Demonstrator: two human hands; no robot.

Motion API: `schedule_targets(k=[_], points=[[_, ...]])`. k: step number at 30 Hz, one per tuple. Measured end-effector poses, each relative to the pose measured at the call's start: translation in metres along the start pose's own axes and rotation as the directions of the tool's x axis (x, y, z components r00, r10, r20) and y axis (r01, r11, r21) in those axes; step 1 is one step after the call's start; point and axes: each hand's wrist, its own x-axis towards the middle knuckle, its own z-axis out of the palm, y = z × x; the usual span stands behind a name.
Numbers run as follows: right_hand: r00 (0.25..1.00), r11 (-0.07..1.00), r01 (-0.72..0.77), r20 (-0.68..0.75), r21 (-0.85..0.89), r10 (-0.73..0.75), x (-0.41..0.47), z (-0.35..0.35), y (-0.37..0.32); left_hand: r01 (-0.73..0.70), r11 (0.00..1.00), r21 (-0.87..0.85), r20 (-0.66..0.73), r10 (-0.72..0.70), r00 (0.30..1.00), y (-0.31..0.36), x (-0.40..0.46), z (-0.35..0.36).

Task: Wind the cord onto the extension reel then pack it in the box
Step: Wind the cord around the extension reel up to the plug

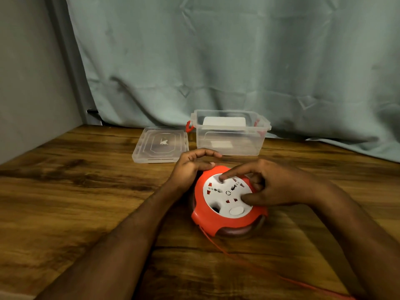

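A round extension reel with an orange casing and a white socket face lies flat on the wooden table. My left hand grips its far left rim. My right hand rests on the white face, index finger and thumb pressing on it. A thin orange cord runs from the reel's near side toward the bottom right edge of the view. Behind the reel stands a clear plastic box with red latches, open at the top. Its clear lid lies flat to the left.
A grey-green curtain hangs behind the table and drapes onto its back right part. A grey wall borders the left. Bare wooden table top stretches left of my arms.
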Motion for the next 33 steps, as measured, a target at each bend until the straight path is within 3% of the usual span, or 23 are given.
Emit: schedule_targets(k=[4,7,10,15,28,33], points=[[0.999,1.000,-0.022,0.030,0.002,0.022,-0.002,-0.003,-0.007,0.014,1.000,-0.011,0.019,-0.013,1.000,-0.001,0.001,-0.001],[0.996,0.997,-0.081,-0.024,-0.004,0.081,-0.001,-0.001,-0.010,0.007,1.000,0.010,0.011,-0.008,1.000,0.000,0.002,-0.001],[0.988,0.984,-0.142,-0.070,-0.106,0.135,0.002,0.003,-0.012,0.013,1.000,0.003,-0.020,-0.013,1.000,-0.001,0.002,-0.002],[0.980,0.961,-0.107,-0.193,-0.256,0.058,0.009,0.014,-0.017,0.006,1.000,-0.022,-0.079,-0.008,0.997,-0.001,0.002,-0.002],[0.961,0.970,-0.083,-0.277,-0.227,0.017,0.017,0.030,-0.019,0.019,1.000,-0.005,-0.105,-0.020,0.994,-0.006,0.005,-0.001],[0.985,0.992,-0.100,-0.150,-0.077,0.087,0.010,0.009,-0.013,0.015,1.000,-0.011,-0.109,-0.017,0.994,-0.007,0.007,-0.002]])
